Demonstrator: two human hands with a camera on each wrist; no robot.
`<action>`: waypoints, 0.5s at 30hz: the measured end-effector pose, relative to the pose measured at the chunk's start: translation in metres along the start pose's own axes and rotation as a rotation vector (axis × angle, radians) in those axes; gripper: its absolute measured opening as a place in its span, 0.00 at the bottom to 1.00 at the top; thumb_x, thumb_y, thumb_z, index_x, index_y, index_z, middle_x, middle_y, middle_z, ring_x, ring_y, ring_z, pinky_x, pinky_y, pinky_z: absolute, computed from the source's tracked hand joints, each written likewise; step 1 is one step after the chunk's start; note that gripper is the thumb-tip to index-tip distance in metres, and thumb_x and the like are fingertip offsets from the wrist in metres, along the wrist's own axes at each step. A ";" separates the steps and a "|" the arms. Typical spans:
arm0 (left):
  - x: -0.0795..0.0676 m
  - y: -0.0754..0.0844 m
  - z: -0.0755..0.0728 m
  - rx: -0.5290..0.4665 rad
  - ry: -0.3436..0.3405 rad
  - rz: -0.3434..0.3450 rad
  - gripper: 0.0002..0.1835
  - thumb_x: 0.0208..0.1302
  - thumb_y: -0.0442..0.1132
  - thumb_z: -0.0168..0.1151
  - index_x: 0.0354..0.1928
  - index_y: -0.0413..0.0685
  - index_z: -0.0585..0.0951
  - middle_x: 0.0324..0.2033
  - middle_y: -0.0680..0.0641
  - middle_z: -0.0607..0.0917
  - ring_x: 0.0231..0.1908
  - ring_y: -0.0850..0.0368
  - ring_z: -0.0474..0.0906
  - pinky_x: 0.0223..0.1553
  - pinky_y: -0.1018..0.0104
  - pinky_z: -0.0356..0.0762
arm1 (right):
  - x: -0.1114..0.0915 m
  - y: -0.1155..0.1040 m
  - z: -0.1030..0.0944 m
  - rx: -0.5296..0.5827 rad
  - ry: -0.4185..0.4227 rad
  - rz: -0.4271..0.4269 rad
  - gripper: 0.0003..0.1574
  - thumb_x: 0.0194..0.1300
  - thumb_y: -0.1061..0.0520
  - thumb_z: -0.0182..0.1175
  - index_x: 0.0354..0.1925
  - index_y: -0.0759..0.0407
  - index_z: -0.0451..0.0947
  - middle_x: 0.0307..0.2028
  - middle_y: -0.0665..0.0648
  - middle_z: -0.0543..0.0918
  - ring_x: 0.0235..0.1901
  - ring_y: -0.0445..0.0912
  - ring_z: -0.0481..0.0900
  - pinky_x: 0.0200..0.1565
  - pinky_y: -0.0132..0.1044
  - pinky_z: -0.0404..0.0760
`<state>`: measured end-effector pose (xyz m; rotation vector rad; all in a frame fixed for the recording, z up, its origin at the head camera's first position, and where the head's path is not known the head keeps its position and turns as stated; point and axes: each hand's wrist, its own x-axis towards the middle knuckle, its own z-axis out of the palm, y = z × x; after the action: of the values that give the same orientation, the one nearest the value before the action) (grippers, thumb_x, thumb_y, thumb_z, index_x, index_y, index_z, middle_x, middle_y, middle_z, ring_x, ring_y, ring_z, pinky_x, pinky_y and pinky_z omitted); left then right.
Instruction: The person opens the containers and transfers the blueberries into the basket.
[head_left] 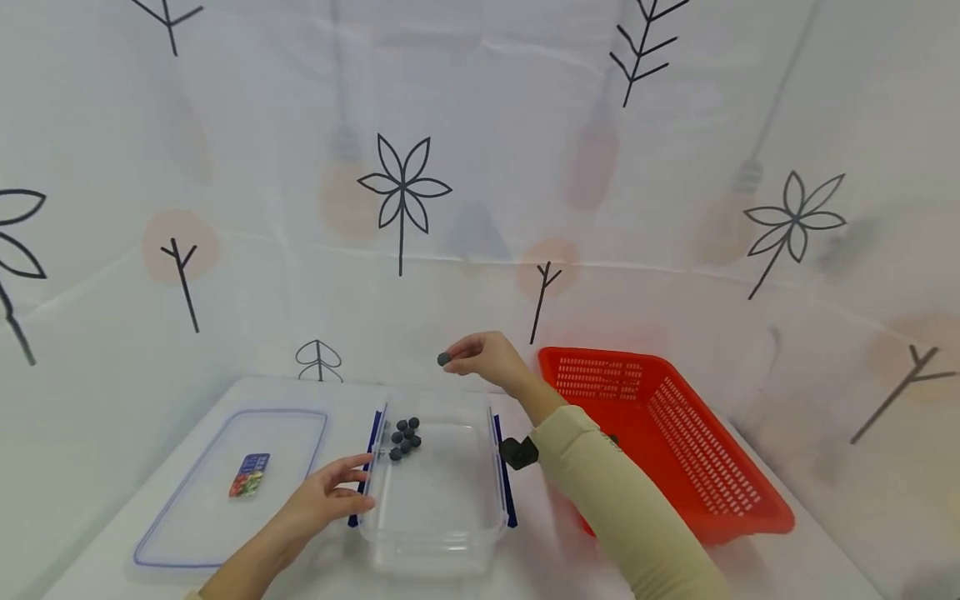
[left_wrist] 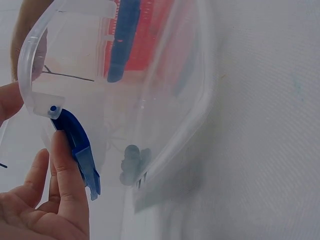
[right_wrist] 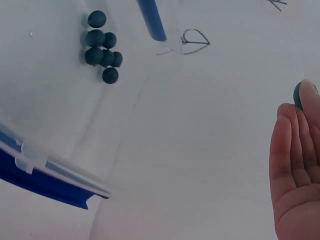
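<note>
My right hand is raised above the far end of a clear plastic container, pinching a small dark ball between thumb and fingertips. The same ball is partly hidden by the thumb in the right wrist view. Several similar dark balls lie clustered inside the container, by its left wall. My left hand rests against the container's left side. In the left wrist view its thumb touches the rim and a finger lies against a blue latch, fingers fairly straight.
To the right, a red perforated basket stands partly behind the right sleeve; something dark inside it is mostly hidden. At left lies a clear lid with blue edging and a colourful label. A patterned white cloth hangs behind.
</note>
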<state>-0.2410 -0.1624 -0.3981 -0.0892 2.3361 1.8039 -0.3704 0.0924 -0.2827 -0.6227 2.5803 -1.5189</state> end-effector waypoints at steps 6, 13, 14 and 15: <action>-0.002 0.001 -0.002 0.016 0.010 -0.013 0.37 0.50 0.40 0.72 0.63 0.47 0.69 0.53 0.41 0.74 0.43 0.51 0.74 0.45 0.51 0.74 | -0.011 0.002 -0.019 0.048 0.095 0.033 0.14 0.56 0.57 0.67 0.42 0.58 0.82 0.34 0.53 0.84 0.39 0.49 0.81 0.51 0.46 0.73; -0.001 0.002 -0.001 0.023 0.012 -0.020 0.37 0.49 0.40 0.72 0.63 0.47 0.69 0.53 0.41 0.74 0.43 0.51 0.74 0.45 0.51 0.74 | -0.030 0.012 -0.049 0.046 0.167 0.091 0.16 0.56 0.55 0.67 0.43 0.59 0.81 0.36 0.55 0.84 0.41 0.50 0.79 0.55 0.50 0.69; -0.001 0.001 -0.001 0.025 0.013 -0.023 0.37 0.49 0.40 0.72 0.63 0.47 0.69 0.53 0.41 0.74 0.43 0.51 0.74 0.45 0.51 0.74 | -0.032 0.013 -0.053 0.047 0.176 0.102 0.16 0.56 0.55 0.67 0.43 0.58 0.81 0.36 0.55 0.84 0.41 0.51 0.79 0.55 0.49 0.69; 0.000 0.001 0.000 0.025 0.010 -0.022 0.37 0.49 0.40 0.72 0.63 0.47 0.69 0.53 0.41 0.74 0.43 0.51 0.74 0.44 0.51 0.74 | -0.035 0.016 -0.058 0.048 0.186 0.109 0.17 0.56 0.55 0.68 0.44 0.59 0.81 0.37 0.56 0.84 0.42 0.51 0.78 0.54 0.48 0.70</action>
<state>-0.2408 -0.1626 -0.3967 -0.1209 2.3547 1.7670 -0.3587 0.1605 -0.2713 -0.3452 2.6500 -1.6704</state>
